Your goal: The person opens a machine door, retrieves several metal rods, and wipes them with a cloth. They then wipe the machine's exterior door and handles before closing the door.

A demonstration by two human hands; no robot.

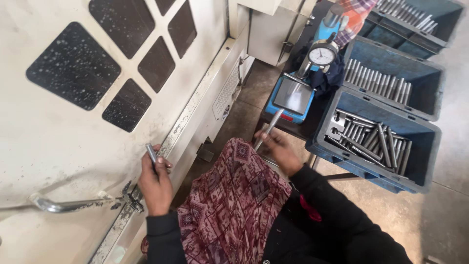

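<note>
Steel rod [267, 129] in right hand [279, 150] (blue bins [425, 142] beside)

Both hands, left hand [155, 182] and right hand [278, 149], grip metal rods [267, 129].

**One head camera, looking steeply down**

You have a single view, taken from your own head and tilted sharply downward and a little forward. It sits close: your patterned scarf [229, 205] and dark sleeves fill the bottom middle. The frame is rolled, so the cream machine door [58, 146] slants across the whole left half, while the blue bins [381, 142] and the dial gauge stand [312, 73] run off to the upper right. The concrete floor [439, 215] shows at lower right. No second view overlaps this one.
</note>
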